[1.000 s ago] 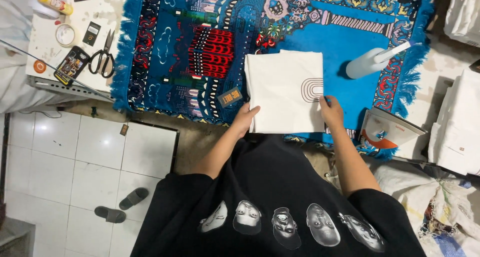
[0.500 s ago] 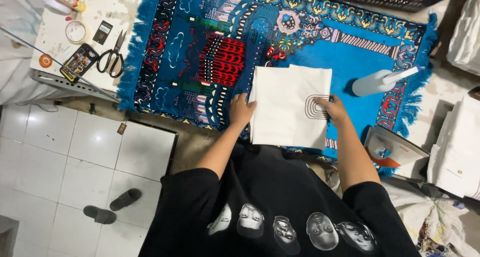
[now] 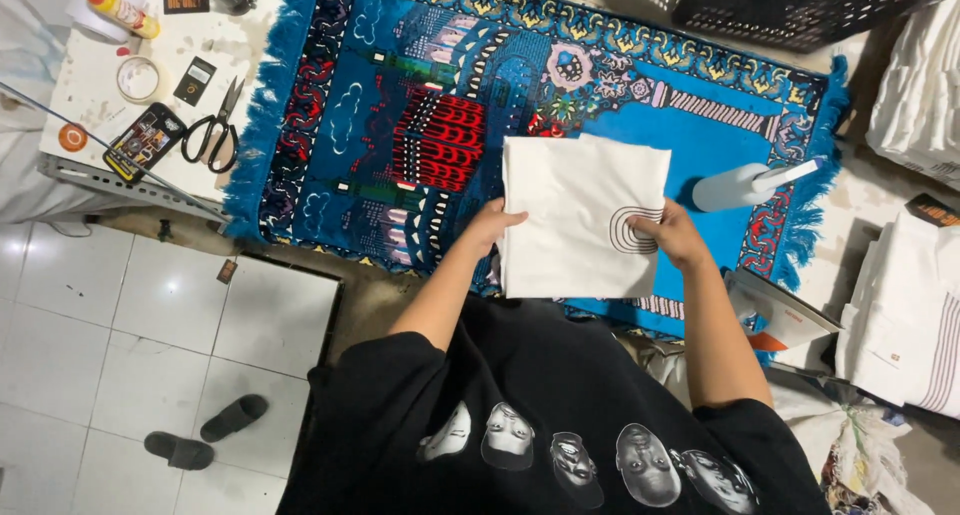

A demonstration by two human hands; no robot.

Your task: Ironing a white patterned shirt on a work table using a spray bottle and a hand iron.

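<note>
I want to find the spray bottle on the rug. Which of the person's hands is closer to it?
The right hand. It rests on the folded white cloth by its edge, just beside the pale spray bottle. The left hand grips the cloth's opposite edge, farther from the bottle.

The folded white garment (image 3: 575, 215) is a neat, nearly square packet of smooth cloth, with a small dark emblem of nested arches near its right edge. It lies flat over the near part of the blue patterned rug (image 3: 400, 105), its lower edge reaching the rug's front border. The left hand (image 3: 490, 230) grips its left edge and the right hand (image 3: 672, 233) grips its right edge, beside the emblem.
</note>
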